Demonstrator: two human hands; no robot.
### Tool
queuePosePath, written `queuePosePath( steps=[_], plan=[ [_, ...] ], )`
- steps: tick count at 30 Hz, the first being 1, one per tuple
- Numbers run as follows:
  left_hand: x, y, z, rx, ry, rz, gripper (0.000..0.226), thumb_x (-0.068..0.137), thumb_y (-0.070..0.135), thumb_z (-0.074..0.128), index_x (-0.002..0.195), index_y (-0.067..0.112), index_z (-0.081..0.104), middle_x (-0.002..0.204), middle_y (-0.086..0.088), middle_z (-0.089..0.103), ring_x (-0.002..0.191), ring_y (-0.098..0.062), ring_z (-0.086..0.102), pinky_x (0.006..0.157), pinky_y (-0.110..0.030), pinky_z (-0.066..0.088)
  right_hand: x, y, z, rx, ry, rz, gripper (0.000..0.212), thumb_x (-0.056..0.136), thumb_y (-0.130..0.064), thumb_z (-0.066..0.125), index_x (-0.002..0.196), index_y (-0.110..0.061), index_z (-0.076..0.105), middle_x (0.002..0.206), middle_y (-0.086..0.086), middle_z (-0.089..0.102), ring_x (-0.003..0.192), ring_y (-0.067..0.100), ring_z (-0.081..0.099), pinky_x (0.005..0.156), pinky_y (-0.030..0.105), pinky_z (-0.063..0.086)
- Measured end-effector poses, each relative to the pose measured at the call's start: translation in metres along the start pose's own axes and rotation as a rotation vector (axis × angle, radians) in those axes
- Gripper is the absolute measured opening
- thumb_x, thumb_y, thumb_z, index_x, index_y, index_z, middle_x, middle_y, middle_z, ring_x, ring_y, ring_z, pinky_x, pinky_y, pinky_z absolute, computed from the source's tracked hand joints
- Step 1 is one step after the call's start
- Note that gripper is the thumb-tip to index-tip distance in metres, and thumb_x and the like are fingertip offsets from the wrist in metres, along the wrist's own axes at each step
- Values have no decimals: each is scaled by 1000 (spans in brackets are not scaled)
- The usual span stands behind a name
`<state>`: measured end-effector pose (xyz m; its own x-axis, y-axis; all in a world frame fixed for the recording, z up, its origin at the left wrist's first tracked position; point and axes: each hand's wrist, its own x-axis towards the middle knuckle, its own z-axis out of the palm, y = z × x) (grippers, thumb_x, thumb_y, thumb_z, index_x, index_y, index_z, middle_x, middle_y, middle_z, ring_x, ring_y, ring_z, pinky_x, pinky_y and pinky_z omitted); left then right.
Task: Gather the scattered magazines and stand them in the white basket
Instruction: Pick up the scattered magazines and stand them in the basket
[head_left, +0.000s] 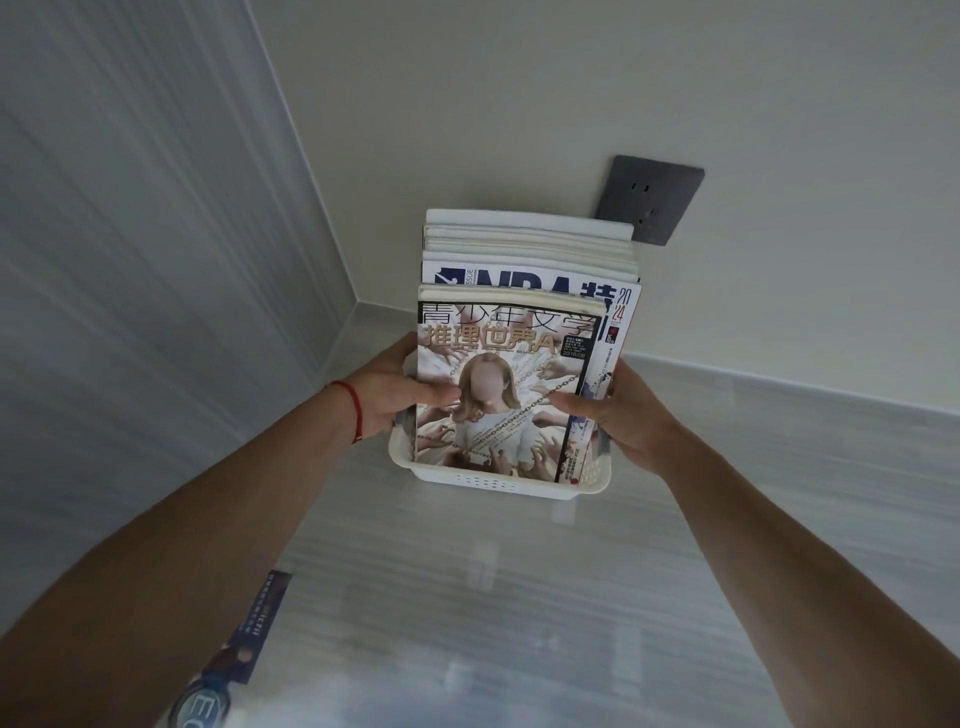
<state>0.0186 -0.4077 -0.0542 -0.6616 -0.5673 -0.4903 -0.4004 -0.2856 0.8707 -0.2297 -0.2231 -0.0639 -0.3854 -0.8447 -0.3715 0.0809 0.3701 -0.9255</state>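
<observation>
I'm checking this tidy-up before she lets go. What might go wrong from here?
1. The magazines stand far taller than the shallow white basket; once the left hand and right hand let go, the stack may lean or topple.
2. One magazine on the floor by the left arm is not yet gathered and might be missed.

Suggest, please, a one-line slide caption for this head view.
Both hands, left hand and right hand, grip upright magazines in the white basket; another magazine lies on the floor.

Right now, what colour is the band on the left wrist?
Red: a thin cord around the left wrist, clearest in the head view.
</observation>
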Motion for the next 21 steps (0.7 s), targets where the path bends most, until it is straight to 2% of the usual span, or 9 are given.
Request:
queuePosePath(
  steps=[5,7,8,10,12,14,17,19,21],
  plan=[
    [-33,8,10,104,107,-104,55,70,10,93,104,41,65,104,5,78,99,-22,73,59,-44,61,-20,3,6,-38,-11,-51,66,71,-1,89,126,-26,62,113,-4,78,104,15,75,93,49,59],
    [-47,4,15,82,143,-143,62,70,9,93,113,41,62,108,2,77,102,-25,71,65,-51,62,-26,4,10,-68,-20,-45,66,70,-2,90,125,-26,63,112,-5,78,103,14,75,92,48,59],
    [-56,0,18,69,160,-156,61,70,9,93,110,44,63,106,3,78,101,-24,71,66,-54,62,-29,5,12,-83,-29,-34,67,69,-3,91,125,-27,63,111,-5,78,102,14,75,91,48,59],
    [-75,-10,22,45,194,-154,54,69,10,94,93,50,65,95,8,79,89,-18,73,54,-46,61,-34,4,16,-115,-65,-21,67,69,-5,92,125,-29,63,111,-6,78,105,17,74,93,47,58],
    [-99,-24,23,12,246,-169,58,68,11,95,100,47,63,91,9,80,73,-19,75,51,-46,60,-38,0,24,-158,-132,-27,70,68,-8,93,126,-31,62,112,-8,78,107,17,72,92,44,56],
    [-127,-38,25,-9,298,-189,64,65,13,96,105,48,60,93,5,80,66,-28,71,58,-60,61,-43,-5,35,-205,-212,-51,70,69,-10,93,128,-31,61,112,-12,77,106,12,73,87,36,57],
    [-172,-54,26,-36,401,-208,59,63,17,96,99,47,60,94,2,81,89,-40,70,71,-75,54,-49,-14,59,-270,-352,-92,65,72,-10,92,127,-29,63,109,-15,77,100,4,74,74,20,57],
    [-201,-65,25,-62,488,-226,57,64,18,95,103,42,60,91,4,80,92,-41,71,69,-68,57,-51,-22,80,-308,-440,-107,63,72,-8,91,124,-30,63,105,-19,77,92,-3,73,65,12,56],
    [-229,-78,22,-113,561,-232,53,65,19,94,101,39,60,84,1,80,69,-34,69,58,-55,60,-51,-30,106,-356,-534,-126,63,73,-7,90,124,-31,63,105,-17,77,94,0,74,71,18,58]
  ],
)
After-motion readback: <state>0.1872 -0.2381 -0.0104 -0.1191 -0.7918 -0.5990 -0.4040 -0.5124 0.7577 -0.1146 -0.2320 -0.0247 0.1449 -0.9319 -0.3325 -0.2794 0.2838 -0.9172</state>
